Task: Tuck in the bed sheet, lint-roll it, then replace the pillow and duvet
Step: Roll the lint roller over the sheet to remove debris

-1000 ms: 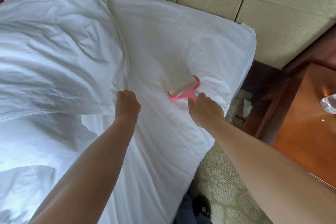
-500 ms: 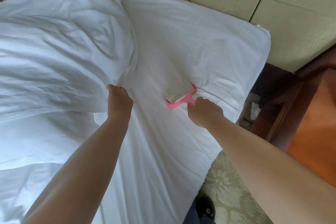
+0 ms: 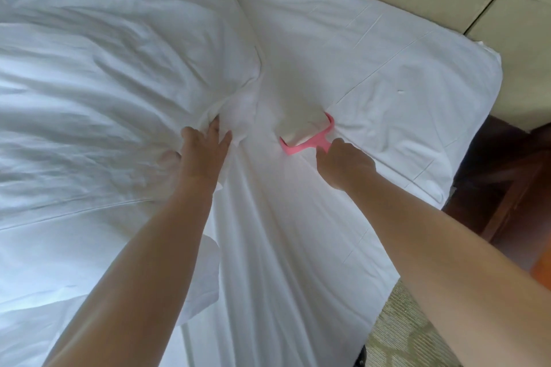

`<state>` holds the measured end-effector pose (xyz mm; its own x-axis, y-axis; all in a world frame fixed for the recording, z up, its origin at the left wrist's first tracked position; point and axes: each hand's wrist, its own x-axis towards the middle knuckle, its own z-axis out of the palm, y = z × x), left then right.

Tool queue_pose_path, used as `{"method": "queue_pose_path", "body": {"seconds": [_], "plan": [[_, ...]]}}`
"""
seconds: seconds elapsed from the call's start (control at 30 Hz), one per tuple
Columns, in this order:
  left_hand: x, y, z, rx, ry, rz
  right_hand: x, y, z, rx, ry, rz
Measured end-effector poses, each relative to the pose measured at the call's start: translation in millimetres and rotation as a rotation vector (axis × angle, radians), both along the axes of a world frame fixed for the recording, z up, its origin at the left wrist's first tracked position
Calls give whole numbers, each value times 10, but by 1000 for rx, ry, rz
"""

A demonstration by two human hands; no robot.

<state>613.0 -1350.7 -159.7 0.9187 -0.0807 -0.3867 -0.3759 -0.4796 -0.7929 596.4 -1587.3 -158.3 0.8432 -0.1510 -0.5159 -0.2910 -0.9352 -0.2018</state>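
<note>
White bed sheet [image 3: 372,74], right hand [image 3: 343,164] gripping lint roller [image 3: 307,135], left hand [image 3: 202,155] fingers spread on duvet [image 3: 104,68]

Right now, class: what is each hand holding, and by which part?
The right hand grips the pink lint roller by its handle, roller on the sheet. The left hand holds nothing; its spread fingers press against the bunched duvet.

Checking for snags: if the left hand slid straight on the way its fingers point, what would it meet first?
Probably the bunched duvet: the left hand already has its fingers at its gathered edge.
</note>
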Motion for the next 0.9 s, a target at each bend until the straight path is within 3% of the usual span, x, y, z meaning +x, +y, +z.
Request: {"method": "queue_pose_path", "body": {"seconds": [0.33,0.43,0.73,0.9], "plan": [[195,10,-247,18,90,-22,303,135,-116,17,15,-16],[150,-33,-278,-17,30,-24,336,147,-131,22,16,-17],[-432,-255,-219,-331,91,12,0,-3,-69,36,-5,-23],[-710,-375,-169,-384,132,66,-428,-203,-50,23,13,-26]]}}
